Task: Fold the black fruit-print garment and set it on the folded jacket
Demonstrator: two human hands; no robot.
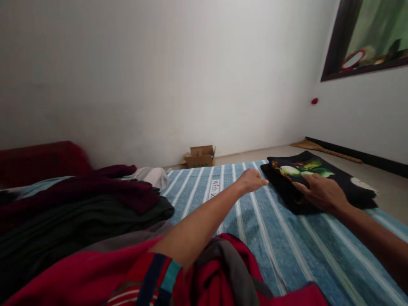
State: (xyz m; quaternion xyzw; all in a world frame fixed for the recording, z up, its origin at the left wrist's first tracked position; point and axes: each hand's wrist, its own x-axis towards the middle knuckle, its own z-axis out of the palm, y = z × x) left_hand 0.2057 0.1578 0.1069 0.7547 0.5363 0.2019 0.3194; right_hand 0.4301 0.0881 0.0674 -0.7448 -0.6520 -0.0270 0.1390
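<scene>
On blue striped bed sheet (287, 242), folded black printed T-shirt (318, 180) lay at far right. Right hand (321, 193) rested flat on it, fingers spread. Left hand (251, 180) reached just beside its edge, fingers loosely curled. Clothes pile (79, 208) lay left.

A white label (215, 189) on the blue striped cloth (280, 238) carries dark lettering that begins "With", with a small red mark beside it; the left forearm cuts off the remaining letters. The cardboard box (200, 156) by the wall bears a row of green print, too small to read. No other writing can be made out.
</scene>
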